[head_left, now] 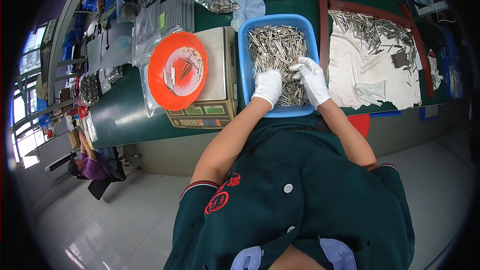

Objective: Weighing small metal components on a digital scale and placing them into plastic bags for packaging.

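Observation:
A blue plastic basket (243,70) in front of me is heaped with slim silvery metal pins (272,45). My left hand (268,86), in a white glove, rests on the pins near the basket's left side; its fingers are curled down and what they hold is hidden. Over the right half, my right hand (312,81), also gloved in white, has thumb and fingers pinched on a metal pin (284,62). A bare fingertip seems to poke out of that glove.
Left of the basket, an orange dish (156,72) with some pins sits on a weighing scale (220,60). On the right, more pins (372,30) lie on white cloth (345,70) inside a brown frame (324,35). A person (95,166) sits far left.

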Demonstrator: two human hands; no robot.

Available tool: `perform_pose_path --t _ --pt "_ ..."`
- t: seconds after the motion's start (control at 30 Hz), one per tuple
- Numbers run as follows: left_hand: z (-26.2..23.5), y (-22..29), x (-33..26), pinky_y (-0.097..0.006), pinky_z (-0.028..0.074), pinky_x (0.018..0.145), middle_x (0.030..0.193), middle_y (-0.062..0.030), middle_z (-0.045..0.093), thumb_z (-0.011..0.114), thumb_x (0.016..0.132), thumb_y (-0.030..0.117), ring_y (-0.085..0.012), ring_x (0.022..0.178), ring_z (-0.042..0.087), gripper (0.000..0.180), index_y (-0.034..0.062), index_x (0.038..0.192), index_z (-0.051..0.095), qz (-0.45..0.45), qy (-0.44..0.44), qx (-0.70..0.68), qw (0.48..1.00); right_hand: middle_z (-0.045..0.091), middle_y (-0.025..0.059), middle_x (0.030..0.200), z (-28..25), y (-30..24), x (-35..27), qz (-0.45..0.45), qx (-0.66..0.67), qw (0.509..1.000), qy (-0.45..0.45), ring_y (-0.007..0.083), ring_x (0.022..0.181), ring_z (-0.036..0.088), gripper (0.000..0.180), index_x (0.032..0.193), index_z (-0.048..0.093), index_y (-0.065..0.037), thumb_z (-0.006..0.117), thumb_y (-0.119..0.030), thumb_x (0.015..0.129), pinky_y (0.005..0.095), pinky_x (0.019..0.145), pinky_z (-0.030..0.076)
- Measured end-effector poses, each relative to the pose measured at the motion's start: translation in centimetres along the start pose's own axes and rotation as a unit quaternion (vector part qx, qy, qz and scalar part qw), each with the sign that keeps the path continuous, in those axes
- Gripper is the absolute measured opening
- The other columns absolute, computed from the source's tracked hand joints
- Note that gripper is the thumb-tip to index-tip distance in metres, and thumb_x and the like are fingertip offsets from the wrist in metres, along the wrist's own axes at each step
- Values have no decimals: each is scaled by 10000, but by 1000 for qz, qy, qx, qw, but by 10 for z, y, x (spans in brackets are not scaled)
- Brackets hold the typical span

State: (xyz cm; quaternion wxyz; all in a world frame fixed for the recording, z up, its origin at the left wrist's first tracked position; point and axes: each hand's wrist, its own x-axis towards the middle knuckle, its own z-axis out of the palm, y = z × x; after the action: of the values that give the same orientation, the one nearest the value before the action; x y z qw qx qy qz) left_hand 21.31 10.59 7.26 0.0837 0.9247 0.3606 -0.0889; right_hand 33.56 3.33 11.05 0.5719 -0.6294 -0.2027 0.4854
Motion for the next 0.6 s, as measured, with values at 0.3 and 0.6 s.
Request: perform_pose_path --t 0.3,0.6 --pt "-36 -22 -19 -357 456 653 702 -129 609 507 843 187 -262 682 591 189 10 827 572 -46 7 -279 959 607 50 860 1 -3 0 19 23 999 -17 76 695 520 233 1085 522 29 459 -58 878 216 658 438" --pt "-59 -7 -38 -378 528 689 834 -91 593 485 908 212 -238 761 613 193 42 985 533 -149 -235 -815 508 589 17 829 13 -7 5 4 -8 987 -160 72 699 522 190 1001 602 2 570 -108 850 225 604 441"
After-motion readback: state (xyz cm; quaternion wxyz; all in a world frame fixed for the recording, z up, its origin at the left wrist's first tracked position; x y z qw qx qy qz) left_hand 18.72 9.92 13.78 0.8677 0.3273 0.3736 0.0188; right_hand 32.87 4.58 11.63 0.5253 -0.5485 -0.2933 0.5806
